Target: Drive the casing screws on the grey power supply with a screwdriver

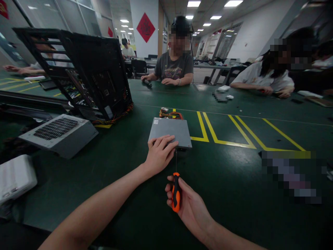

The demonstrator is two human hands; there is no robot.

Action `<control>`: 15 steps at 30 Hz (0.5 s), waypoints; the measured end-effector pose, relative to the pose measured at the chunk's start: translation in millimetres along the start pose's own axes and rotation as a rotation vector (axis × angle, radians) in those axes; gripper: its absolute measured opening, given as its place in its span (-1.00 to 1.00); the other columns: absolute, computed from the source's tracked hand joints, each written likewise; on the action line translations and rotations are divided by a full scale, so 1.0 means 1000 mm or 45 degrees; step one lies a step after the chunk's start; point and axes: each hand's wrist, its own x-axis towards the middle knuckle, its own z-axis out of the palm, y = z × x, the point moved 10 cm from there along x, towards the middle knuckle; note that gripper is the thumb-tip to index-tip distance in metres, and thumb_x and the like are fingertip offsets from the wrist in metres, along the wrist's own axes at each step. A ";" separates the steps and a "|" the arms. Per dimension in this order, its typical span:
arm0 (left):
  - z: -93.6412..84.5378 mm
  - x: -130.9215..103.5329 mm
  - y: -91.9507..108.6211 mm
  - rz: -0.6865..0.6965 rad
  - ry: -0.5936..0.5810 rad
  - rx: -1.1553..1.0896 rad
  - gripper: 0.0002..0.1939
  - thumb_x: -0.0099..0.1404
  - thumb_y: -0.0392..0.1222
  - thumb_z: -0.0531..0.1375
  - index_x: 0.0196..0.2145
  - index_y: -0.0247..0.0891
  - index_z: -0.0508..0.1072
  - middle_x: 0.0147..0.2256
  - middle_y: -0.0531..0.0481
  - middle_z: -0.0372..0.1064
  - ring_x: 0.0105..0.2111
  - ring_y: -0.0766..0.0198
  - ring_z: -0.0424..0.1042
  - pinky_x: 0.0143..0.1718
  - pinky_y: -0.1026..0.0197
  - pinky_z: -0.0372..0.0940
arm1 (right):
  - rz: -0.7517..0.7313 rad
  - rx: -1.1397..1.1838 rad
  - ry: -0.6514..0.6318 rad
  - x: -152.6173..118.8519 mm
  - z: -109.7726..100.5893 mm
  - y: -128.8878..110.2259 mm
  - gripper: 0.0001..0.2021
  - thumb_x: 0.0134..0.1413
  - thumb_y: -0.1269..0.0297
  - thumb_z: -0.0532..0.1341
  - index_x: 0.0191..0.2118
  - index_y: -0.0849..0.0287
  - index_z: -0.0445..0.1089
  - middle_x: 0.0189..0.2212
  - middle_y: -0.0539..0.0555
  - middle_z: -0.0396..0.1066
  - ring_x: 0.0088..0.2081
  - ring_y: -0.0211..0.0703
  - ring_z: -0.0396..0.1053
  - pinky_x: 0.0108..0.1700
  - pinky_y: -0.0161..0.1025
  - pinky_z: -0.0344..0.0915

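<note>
The grey PSU lies flat mid-table, btwn the near and far edges of the green table. Its cable bundle comes out at the far side, so that side points to the far edge. It looks wider L-to-R, but w/ the foreshortening I can't call its true long axis. My L hand is open, palm down, fingers spread over the PSU's near L part, touching but not wrapped round it.

My R hand is closed round the orange-and-black handle of the screwdriver. The driver's long axis runs near-to-far, shaft pointing away at the PSU's near side, R of my L fingertips; can't tell if the tip touches.

Yellow tape outlines run R of the PSU. Toward the table's L end: a 2nd PSU w/ fan grille, a black PC case behind it, and a white device nr the near L corner. One person sits at the far edge, another farther R.
</note>
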 end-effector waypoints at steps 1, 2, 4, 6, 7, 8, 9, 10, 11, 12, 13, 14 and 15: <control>0.000 0.000 0.000 -0.001 0.000 0.001 -0.75 0.25 -0.24 0.04 -0.11 -0.11 0.33 -0.01 -0.02 0.27 0.00 0.17 0.21 -0.09 0.04 -0.04 | 0.005 0.006 -0.006 0.000 0.000 0.000 -0.65 -0.06 0.12 0.21 -0.19 0.26 0.35 -0.45 0.11 0.39 -0.45 -0.25 0.28 -0.36 -0.28 0.17; 0.001 0.000 0.000 -0.002 -0.001 0.003 -0.75 0.25 -0.24 0.04 -0.11 -0.11 0.33 -0.01 -0.02 0.27 0.00 0.17 0.20 -0.09 0.04 -0.04 | 0.009 0.016 -0.018 0.001 0.001 0.001 -0.64 -0.05 0.11 0.19 -0.16 0.26 0.34 -0.44 0.11 0.39 -0.45 -0.25 0.28 -0.36 -0.28 0.17; 0.000 0.000 0.000 -0.003 -0.001 0.006 -0.75 0.25 -0.23 0.04 -0.11 -0.11 0.33 0.00 -0.01 0.27 0.00 0.17 0.20 -0.09 0.04 -0.04 | 0.003 0.028 -0.041 0.001 0.002 0.001 -0.66 -0.03 0.13 0.18 -0.16 0.25 0.33 -0.45 0.11 0.39 -0.45 -0.26 0.27 -0.38 -0.30 0.16; 0.000 0.000 0.000 -0.001 -0.004 0.004 -0.75 0.25 -0.23 0.03 -0.11 -0.11 0.32 0.00 -0.02 0.27 0.00 0.17 0.20 -0.09 0.04 -0.05 | -0.029 0.019 -0.053 0.000 0.002 0.000 -0.73 -0.05 0.19 0.21 -0.23 0.23 0.33 -0.46 0.09 0.39 -0.47 -0.28 0.26 -0.41 -0.32 0.14; 0.000 0.000 0.000 0.000 -0.006 0.001 -0.75 0.26 -0.23 0.03 -0.10 -0.11 0.32 0.00 -0.02 0.27 0.00 0.17 0.20 -0.09 0.04 -0.05 | -0.046 0.009 -0.054 0.000 0.003 -0.001 -0.77 -0.06 0.22 0.23 -0.26 0.22 0.33 -0.46 0.08 0.39 -0.47 -0.29 0.26 -0.41 -0.32 0.14; 0.000 0.000 0.000 0.001 -0.010 -0.001 -0.75 0.26 -0.23 0.03 -0.10 -0.11 0.32 0.00 -0.01 0.26 0.00 0.17 0.20 -0.08 0.04 -0.05 | -0.058 0.002 -0.049 0.000 0.002 -0.002 -0.80 -0.07 0.24 0.24 -0.30 0.20 0.32 -0.46 0.07 0.39 -0.48 -0.30 0.27 -0.41 -0.32 0.14; -0.001 0.000 0.000 0.001 -0.013 -0.003 -0.75 0.26 -0.23 0.03 -0.10 -0.11 0.32 0.00 -0.01 0.26 0.01 0.17 0.19 -0.08 0.04 -0.05 | -0.066 -0.002 -0.042 0.000 0.002 -0.002 -0.82 -0.08 0.25 0.25 -0.32 0.18 0.31 -0.46 0.06 0.40 -0.47 -0.29 0.27 -0.40 -0.32 0.14; -0.001 0.000 0.000 0.002 -0.017 -0.004 -0.75 0.26 -0.23 0.02 -0.10 -0.11 0.32 0.01 -0.01 0.26 0.01 0.18 0.19 -0.08 0.04 -0.05 | -0.065 -0.003 -0.035 -0.001 0.001 -0.002 -0.82 -0.08 0.24 0.25 -0.32 0.17 0.30 -0.45 0.05 0.40 -0.47 -0.29 0.28 -0.39 -0.31 0.15; -0.001 0.000 0.000 0.001 -0.018 -0.004 -0.75 0.26 -0.23 0.02 -0.10 -0.11 0.32 0.01 -0.01 0.26 0.01 0.18 0.19 -0.08 0.05 -0.05 | -0.058 -0.002 -0.028 -0.001 0.001 -0.002 -0.82 -0.07 0.23 0.24 -0.32 0.16 0.30 -0.45 0.05 0.40 -0.46 -0.28 0.29 -0.38 -0.30 0.16; -0.001 0.000 0.000 0.000 -0.019 -0.004 -0.75 0.26 -0.23 0.02 -0.10 -0.11 0.32 0.01 -0.01 0.26 0.01 0.18 0.19 -0.08 0.05 -0.05 | -0.048 -0.002 -0.021 -0.001 0.001 -0.001 -0.81 -0.07 0.22 0.24 -0.31 0.16 0.30 -0.45 0.05 0.40 -0.45 -0.27 0.29 -0.36 -0.28 0.17; -0.001 0.000 0.000 0.000 -0.021 -0.004 -0.75 0.26 -0.23 0.02 -0.10 -0.11 0.32 0.01 -0.01 0.25 0.02 0.18 0.18 -0.08 0.04 -0.06 | -0.039 -0.005 -0.014 -0.001 0.001 -0.001 -0.80 -0.06 0.20 0.23 -0.31 0.18 0.31 -0.45 0.06 0.40 -0.44 -0.26 0.30 -0.34 -0.27 0.18; 0.000 0.000 0.000 -0.002 -0.023 -0.006 -0.75 0.26 -0.23 0.03 -0.10 -0.11 0.32 0.01 0.00 0.25 0.02 0.18 0.18 -0.08 0.04 -0.06 | -0.032 -0.012 -0.011 -0.002 0.001 -0.001 -0.78 -0.06 0.19 0.22 -0.30 0.20 0.32 -0.45 0.07 0.39 -0.43 -0.25 0.30 -0.33 -0.25 0.18; 0.000 0.000 0.000 -0.004 -0.023 -0.008 -0.75 0.26 -0.24 0.03 -0.10 -0.11 0.31 0.01 0.00 0.25 0.02 0.18 0.18 -0.08 0.04 -0.06 | -0.026 -0.020 -0.011 -0.002 0.002 -0.001 -0.76 -0.06 0.17 0.22 -0.28 0.22 0.34 -0.45 0.08 0.39 -0.43 -0.24 0.30 -0.31 -0.24 0.19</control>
